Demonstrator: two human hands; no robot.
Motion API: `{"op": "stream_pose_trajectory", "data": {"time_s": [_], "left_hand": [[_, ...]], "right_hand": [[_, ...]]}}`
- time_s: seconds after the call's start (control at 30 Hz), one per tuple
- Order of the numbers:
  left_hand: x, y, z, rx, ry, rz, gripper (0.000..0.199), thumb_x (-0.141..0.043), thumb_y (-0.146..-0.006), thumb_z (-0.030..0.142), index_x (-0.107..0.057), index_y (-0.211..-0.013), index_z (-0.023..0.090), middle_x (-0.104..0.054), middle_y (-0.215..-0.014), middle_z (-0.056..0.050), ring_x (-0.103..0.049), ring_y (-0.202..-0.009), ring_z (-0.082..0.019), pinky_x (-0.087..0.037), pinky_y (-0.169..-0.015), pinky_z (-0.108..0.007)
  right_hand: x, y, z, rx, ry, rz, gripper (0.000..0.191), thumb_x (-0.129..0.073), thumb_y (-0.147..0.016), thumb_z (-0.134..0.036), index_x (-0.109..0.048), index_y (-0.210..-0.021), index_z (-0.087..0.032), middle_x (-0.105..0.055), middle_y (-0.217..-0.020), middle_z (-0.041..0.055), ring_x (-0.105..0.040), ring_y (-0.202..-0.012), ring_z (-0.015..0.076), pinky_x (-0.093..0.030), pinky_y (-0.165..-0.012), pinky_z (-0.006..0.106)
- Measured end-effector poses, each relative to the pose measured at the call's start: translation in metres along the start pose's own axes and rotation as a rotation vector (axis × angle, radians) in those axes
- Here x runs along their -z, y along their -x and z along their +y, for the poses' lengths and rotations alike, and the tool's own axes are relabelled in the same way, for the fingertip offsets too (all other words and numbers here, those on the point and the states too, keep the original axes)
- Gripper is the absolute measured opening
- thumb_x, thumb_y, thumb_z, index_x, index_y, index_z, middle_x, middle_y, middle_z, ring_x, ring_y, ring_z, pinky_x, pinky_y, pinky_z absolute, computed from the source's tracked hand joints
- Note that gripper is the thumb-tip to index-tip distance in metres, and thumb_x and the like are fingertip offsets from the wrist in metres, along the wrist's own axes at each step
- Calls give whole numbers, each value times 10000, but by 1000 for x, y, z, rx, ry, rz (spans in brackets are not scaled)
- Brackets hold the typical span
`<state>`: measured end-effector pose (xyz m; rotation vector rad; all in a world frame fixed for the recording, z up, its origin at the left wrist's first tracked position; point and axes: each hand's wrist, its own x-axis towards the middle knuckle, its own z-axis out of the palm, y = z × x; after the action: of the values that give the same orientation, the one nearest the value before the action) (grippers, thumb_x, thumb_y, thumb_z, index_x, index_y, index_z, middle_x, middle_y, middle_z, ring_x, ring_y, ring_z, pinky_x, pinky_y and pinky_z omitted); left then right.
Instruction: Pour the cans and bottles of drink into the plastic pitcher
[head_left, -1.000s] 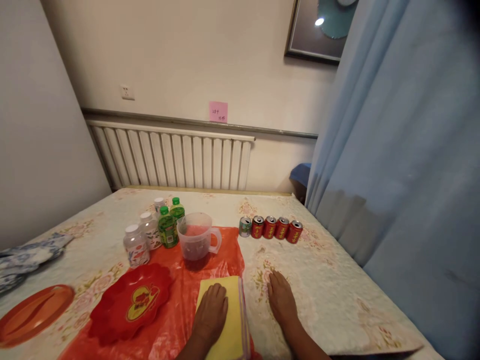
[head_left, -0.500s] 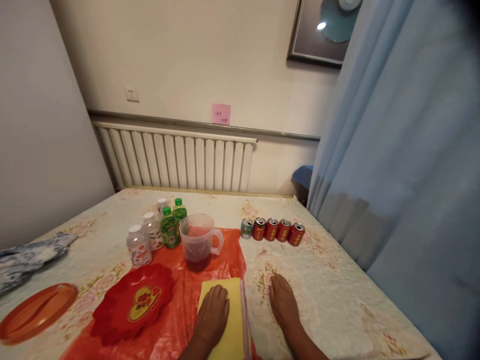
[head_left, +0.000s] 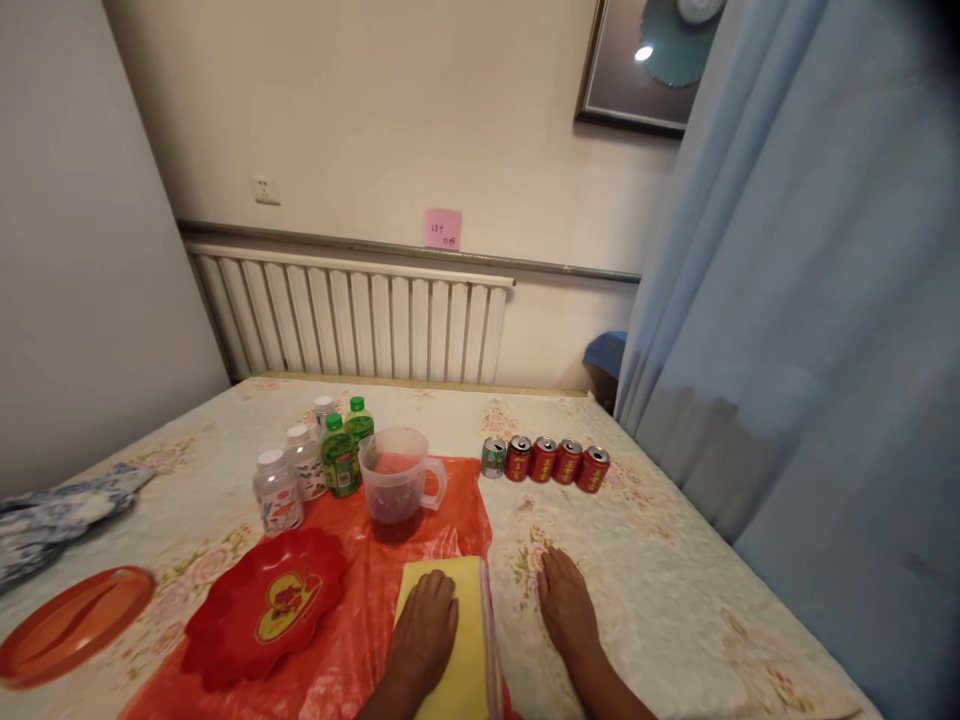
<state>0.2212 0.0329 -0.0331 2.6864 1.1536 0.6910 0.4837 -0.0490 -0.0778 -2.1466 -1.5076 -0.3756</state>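
My left hand (head_left: pixel 426 628) lies flat on a folded yellow cloth (head_left: pixel 466 640), which rests on a red plastic sheet (head_left: pixel 442 520). Palm down on the flowered bed cover (head_left: pixel 637 620), my right hand (head_left: pixel 566 600) holds nothing. Beyond my left hand stands a clear measuring jug (head_left: pixel 394 480) with dark liquid in it, its handle to the right. A red scalloped plate (head_left: pixel 266 605) is left of the cloth. Several cans, mostly red (head_left: pixel 543 460), stand in a row beyond my right hand.
Left of the jug are green-capped bottles (head_left: pixel 340 460) and white-capped jars (head_left: pixel 278 495). An orange oval lid (head_left: pixel 75 625) and a blue-and-white cloth (head_left: pixel 64 515) lie far left. A blue curtain (head_left: pixel 795 300) hangs at the right, a radiator (head_left: pixel 360 315) behind.
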Motion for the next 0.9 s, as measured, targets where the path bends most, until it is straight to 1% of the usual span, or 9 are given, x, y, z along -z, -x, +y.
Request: {"op": "stream_pose_trajectory", "data": {"time_s": [0.1, 0.2, 0.33, 0.5, 0.63, 0.9], "left_hand": [[-2, 0, -2, -9, -5, 10, 228, -353, -962, 180, -577, -989, 212, -625, -1034, -68, -571, -1020, -228, -443, -973, -394], [-3, 1, -3, -14, -11, 19, 214, -362, -962, 184, -573, -970, 219, -624, -1022, -61, -577, -1007, -227, -448, -964, -389], [-1, 0, -2, -21, -10, 16, 219, -357, -962, 184, -573, -958, 218, -624, -1016, -63, -581, -1003, -226, -454, -950, -384], [3, -1, 0, 0, -7, 3, 218, -370, -955, 192, -588, -948, 214, -629, -1004, -63, -589, -982, -228, -466, -927, -386], [1, -1, -1, 0, -6, 19, 218, -383, -949, 189, -598, -975, 214, -634, -1019, -64, -587, -1008, -230, -457, -955, -391], [7, -4, 2, 28, 2, -53, 243, -364, -954, 184, -606, -968, 195, -630, -1014, -75, -584, -1006, -236, -459, -943, -401]], "right_hand": [[1, 0, 0, -5, -28, 16, 390, -424, -947, -271, -656, -1231, -137, -650, -1288, 143, -560, -1241, 273, -398, -1112, 433], [2, -1, -1, -15, -38, 9, 389, -429, -944, -275, -660, -1228, -140, -651, -1287, 143, -563, -1238, 274, -400, -1110, 427], [5, -1, -3, -22, -31, 6, 390, -430, -939, -276, -666, -1216, -136, -654, -1282, 144, -566, -1236, 272, -403, -1106, 424], [6, -2, -4, -10, 7, -8, 401, -415, -943, -267, -661, -1224, -122, -652, -1289, 143, -566, -1240, 279, -409, -1103, 434], [10, -3, -7, -19, 28, -21, 401, -414, -941, -259, -663, -1227, -130, -657, -1283, 139, -572, -1235, 278, -413, -1100, 422], [12, -3, -8, -22, 20, -42, 408, -396, -961, -258, -645, -1247, -105, -641, -1298, 149, -552, -1246, 267, -375, -1121, 407]]}}
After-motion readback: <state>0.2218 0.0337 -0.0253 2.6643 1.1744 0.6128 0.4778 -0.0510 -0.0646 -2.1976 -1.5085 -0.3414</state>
